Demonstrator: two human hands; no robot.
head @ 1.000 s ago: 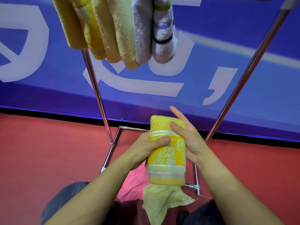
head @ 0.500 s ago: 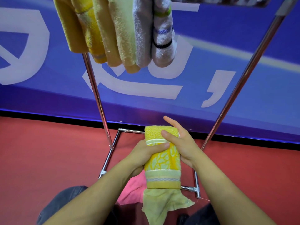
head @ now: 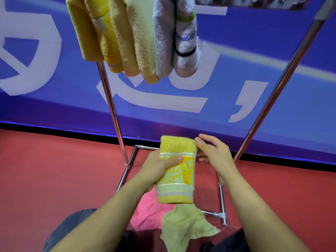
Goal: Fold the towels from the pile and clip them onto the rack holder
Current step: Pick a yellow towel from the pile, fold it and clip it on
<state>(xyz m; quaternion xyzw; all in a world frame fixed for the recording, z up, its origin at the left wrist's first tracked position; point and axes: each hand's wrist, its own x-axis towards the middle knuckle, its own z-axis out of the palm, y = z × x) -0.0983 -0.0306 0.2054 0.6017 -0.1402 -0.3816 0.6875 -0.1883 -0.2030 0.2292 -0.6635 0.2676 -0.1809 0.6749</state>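
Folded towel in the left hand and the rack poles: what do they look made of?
Folded towel: looks like cotton terry, going by the looped, fuzzy pile at its top, with flatter woven bands and a leaf pattern. Left hand grips it. Rack poles: likely polished or chromed steel, with bright, mirror-like highlights along their length.

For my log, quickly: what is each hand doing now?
Left hand: closed, gripping the folded yellow towel.
Right hand: open beside the towel, holding nothing.
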